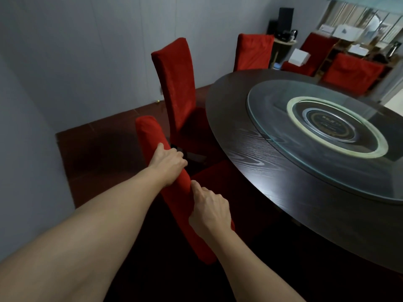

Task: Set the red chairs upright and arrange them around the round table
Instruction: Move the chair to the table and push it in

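Observation:
Directly below me stands a red chair (150,136), upright, its seat pointing toward the round dark wooden table (250,136). My left hand (168,164) grips the top edge of its backrest. My right hand (209,211) holds the same edge a little nearer to me. A second red chair (176,83) stands upright at the table just beyond it, and a third red chair (254,52) stands at the far side. Further red chairs (353,73) show at the back right.
A glass turntable (327,136) lies on the table's middle. A grey wall (76,51) runs close along the left, leaving a strip of dark red floor (98,149). Shelves with white boxes (299,56) stand at the back right.

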{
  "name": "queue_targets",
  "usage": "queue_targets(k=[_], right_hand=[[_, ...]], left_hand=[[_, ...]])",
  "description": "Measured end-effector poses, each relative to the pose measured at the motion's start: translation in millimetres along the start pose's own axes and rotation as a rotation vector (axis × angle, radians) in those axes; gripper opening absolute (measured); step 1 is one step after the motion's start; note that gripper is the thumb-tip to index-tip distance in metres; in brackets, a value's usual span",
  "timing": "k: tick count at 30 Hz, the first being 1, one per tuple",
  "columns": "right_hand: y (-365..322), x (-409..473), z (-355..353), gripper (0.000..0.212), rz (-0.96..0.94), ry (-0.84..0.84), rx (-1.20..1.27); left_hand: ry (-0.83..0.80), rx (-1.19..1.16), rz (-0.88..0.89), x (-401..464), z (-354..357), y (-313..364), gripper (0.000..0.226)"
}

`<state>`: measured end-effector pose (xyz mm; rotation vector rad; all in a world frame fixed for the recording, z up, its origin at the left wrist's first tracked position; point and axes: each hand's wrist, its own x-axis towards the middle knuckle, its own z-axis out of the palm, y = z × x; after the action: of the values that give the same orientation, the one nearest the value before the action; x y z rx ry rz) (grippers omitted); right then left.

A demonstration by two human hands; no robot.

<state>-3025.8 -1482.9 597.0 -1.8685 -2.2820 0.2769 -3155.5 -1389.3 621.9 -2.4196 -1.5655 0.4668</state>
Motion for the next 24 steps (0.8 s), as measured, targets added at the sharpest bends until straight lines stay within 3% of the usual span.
queue_targets(k=[6,16,20,24], right_hand=[[-19.6,17.2,11.1,0.045,0.008,0.013,0.05],[-24.5,11.7,6.8,0.054,0.043,-0.001,0.071],[-20.9,10.2,1.9,0.079,0.02,-0.061,0.111],[-9.2,4.7,-12.2,0.084,0.056,-0.075,0.194]], left_hand=[[0.022,-0.028,-0.032,4.3,14.5,-21.9,0.029],[0.012,-0.085,-0.072,-10.2,14.4,-17.3,0.039],[-0.066,-0.119,-0.079,-21.7,4.3,-13.4,0.059],[-0.139,-0.155,-0.084,-33.4,-8.6,-6.5,0.084]])
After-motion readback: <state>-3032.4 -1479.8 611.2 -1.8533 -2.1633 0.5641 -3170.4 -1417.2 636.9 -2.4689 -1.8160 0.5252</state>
